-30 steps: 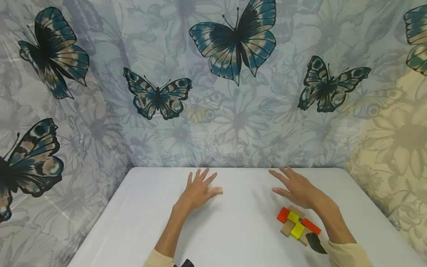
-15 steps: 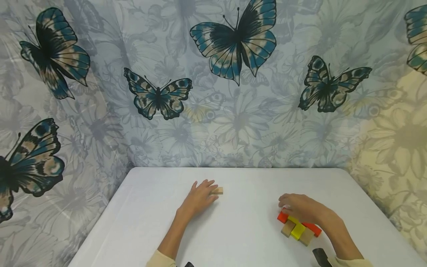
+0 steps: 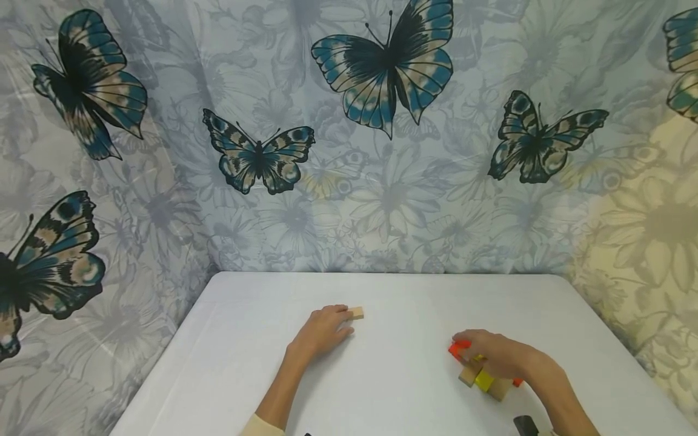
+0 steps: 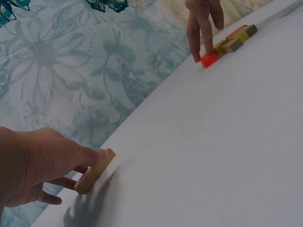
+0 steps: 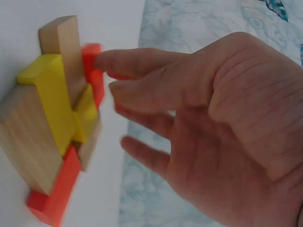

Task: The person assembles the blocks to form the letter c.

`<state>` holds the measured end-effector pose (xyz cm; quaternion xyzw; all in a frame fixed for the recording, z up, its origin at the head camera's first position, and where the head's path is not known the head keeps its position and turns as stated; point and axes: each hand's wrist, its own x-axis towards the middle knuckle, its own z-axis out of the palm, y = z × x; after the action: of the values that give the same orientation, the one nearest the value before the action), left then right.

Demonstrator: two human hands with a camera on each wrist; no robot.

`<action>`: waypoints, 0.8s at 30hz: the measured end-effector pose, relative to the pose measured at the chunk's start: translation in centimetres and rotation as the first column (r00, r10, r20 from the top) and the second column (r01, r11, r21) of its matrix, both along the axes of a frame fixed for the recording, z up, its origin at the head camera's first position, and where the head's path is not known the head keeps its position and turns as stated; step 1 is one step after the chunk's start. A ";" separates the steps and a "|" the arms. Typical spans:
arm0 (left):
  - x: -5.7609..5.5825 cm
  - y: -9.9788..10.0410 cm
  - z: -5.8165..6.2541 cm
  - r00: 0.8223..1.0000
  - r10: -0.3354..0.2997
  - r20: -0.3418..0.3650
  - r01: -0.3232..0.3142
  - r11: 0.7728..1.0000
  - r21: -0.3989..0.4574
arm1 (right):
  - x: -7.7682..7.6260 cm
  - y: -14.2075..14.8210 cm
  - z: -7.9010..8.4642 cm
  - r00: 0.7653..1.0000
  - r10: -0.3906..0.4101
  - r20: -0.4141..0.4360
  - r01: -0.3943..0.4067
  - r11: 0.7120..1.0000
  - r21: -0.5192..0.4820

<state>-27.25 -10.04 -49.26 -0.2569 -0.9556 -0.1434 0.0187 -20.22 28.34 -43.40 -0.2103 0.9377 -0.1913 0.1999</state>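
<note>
In the head view, my left hand (image 3: 323, 332) reaches to a plain wooden block (image 3: 356, 313), fingertips at its left end and thumb held apart nearer me. The left wrist view shows the thumb overlapping that block (image 4: 97, 172), fingers behind it. On the right, my right hand (image 3: 498, 353) bends down over a cluster of coloured and plain blocks. Its fingertips touch a red block (image 5: 92, 56) at the cluster's far left corner, the thumb staying off it. Yellow blocks (image 5: 52, 94) and wooden blocks (image 5: 31, 137) lie against each other, partly hidden by the hand in the head view.
Both hands work over a white table (image 3: 403, 375). Behind it hangs a cloth backdrop (image 3: 392, 206) printed with butterflies and flowers. A second red block (image 5: 54, 194) lies at the near side of the cluster.
My right hand has come down and back onto the cluster, and the red block has shifted slightly left. My left hand has lowered, its spread fingers bending toward the wooden block, which has turned slightly.
</note>
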 end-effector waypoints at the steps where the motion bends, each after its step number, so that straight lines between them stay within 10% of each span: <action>1: 0.1 0.0 0.1 1.000 -0.001 -0.014 0.001 1.000 -0.003 | -0.1 -0.2 -0.1 1.000 0.001 -0.003 -0.001 1.000 0.019; 12: 0.6 0.4 0.7 0.987 0.021 -0.162 -0.027 0.999 -0.034 | -1.8 -1.3 -1.0 0.972 0.015 -0.235 0.009 0.995 0.101; 24: -0.4 1.9 0.4 0.984 0.049 -0.170 -0.061 0.996 -0.062 | -3.1 -2.2 -1.5 0.963 0.021 -0.267 0.017 0.990 0.141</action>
<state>-27.63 -8.17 -48.87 -0.2420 -0.9616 -0.0884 0.0946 -23.30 26.11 -44.90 -0.2206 0.9671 -0.0938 0.0858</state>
